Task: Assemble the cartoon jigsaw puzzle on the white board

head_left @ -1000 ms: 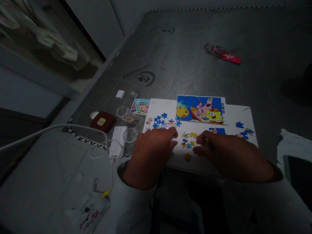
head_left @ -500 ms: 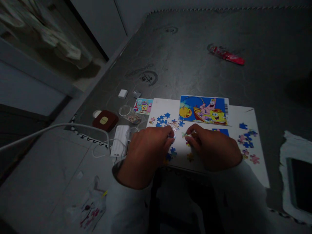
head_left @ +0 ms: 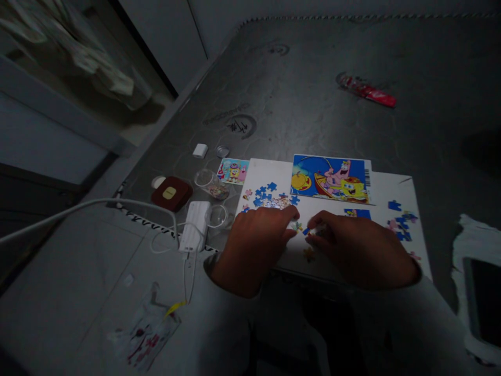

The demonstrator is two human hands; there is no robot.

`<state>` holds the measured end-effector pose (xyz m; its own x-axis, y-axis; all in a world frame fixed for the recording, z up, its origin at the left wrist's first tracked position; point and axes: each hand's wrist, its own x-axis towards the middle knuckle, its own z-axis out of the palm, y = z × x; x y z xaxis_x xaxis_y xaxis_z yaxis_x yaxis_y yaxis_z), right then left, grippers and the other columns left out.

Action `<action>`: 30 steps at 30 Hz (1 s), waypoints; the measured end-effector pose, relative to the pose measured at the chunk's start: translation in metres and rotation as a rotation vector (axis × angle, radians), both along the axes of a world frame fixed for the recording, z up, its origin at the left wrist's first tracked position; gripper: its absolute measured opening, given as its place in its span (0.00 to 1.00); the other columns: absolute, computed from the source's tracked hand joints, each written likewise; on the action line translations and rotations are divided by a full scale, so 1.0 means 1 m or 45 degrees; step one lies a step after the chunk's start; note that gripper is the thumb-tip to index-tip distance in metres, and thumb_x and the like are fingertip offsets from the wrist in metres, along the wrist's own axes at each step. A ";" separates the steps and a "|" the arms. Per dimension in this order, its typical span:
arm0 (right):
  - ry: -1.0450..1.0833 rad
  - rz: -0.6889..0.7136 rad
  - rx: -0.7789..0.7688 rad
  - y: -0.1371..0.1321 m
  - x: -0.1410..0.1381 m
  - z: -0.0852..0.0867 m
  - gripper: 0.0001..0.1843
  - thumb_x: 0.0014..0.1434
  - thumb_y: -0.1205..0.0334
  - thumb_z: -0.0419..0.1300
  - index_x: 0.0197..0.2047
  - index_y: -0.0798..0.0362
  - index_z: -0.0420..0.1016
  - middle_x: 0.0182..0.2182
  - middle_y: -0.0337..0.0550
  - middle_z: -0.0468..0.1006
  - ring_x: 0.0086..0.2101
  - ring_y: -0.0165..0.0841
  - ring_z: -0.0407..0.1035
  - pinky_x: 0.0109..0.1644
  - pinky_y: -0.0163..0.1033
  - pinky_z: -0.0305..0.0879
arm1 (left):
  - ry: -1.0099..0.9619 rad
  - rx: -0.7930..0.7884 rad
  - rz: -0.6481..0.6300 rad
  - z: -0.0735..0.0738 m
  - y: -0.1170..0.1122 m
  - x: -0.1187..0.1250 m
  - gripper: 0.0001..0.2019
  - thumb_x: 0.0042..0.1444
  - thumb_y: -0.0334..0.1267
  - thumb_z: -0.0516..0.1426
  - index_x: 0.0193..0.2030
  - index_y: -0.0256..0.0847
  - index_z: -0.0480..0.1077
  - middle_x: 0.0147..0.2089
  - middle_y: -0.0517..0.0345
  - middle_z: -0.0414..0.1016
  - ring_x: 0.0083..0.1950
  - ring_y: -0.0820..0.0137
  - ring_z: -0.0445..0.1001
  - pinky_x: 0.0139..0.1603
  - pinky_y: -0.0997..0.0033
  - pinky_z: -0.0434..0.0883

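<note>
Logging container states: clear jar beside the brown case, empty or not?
Not empty: small bits show through the wall of the clear jar. Too dark to tell what they are.

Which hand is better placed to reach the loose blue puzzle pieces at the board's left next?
Probably the left hand: it lies beside those blue puzzle pieces. The right hand is farther off, seemingly pinching a small blue piece. Whether the left holds anything is unclear.

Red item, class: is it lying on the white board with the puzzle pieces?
No, the red item lies on the table, beyond the white board.
</note>
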<state>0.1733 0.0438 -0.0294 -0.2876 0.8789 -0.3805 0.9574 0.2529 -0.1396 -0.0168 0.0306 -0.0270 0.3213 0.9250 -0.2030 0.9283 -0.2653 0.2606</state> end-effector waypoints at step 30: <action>0.060 0.111 0.055 0.000 0.009 0.006 0.14 0.63 0.62 0.54 0.43 0.37 0.80 0.33 0.35 0.84 0.30 0.35 0.74 0.28 0.37 0.54 | -0.036 -0.134 -0.015 -0.003 0.005 0.011 0.10 0.65 0.38 0.57 0.49 0.50 0.76 0.43 0.54 0.83 0.43 0.58 0.80 0.40 0.62 0.71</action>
<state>0.1822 0.0439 -0.0234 -0.3808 0.8648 -0.3273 0.9240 0.3419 -0.1714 -0.0058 0.0357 -0.0296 0.3390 0.8952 -0.2892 0.9172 -0.2461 0.3135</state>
